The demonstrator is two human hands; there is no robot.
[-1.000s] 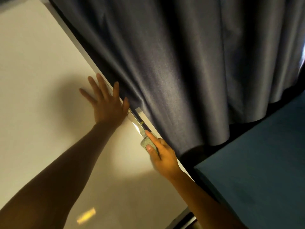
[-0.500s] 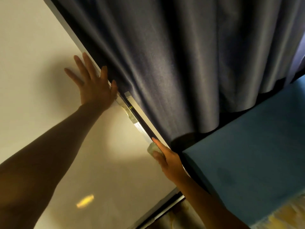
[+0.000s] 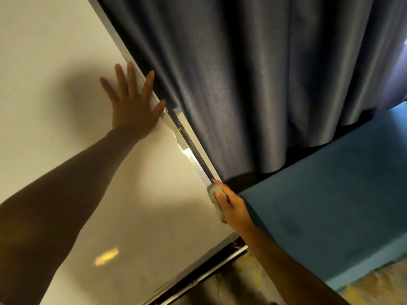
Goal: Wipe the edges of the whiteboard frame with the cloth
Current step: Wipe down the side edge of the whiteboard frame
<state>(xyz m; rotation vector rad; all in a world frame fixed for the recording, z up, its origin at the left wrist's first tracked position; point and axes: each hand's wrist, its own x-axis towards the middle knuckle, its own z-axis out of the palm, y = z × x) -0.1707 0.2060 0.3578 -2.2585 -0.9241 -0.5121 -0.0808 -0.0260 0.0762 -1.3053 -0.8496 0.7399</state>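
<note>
A large whiteboard (image 3: 55,84) fills the left of the view, tilted, with a thin metal frame edge (image 3: 193,160) running diagonally down its right side. My left hand (image 3: 132,104) lies flat on the board with fingers spread, its fingertips at the frame edge. My right hand (image 3: 231,205) presses a small grey-green cloth (image 3: 214,194) against the lower part of that right frame edge, near the bottom corner. Most of the cloth is hidden under my fingers.
A dark grey curtain (image 3: 253,73) hangs right behind the frame edge and touches it. A blue-covered bed or mattress (image 3: 330,194) sits close to the board's lower right corner. The bottom frame rail (image 3: 198,274) runs along the floor (image 3: 242,287).
My right hand has slid the cloth down the right frame edge toward the bottom corner. My left hand has stayed flat on the board; the view has shifted.
</note>
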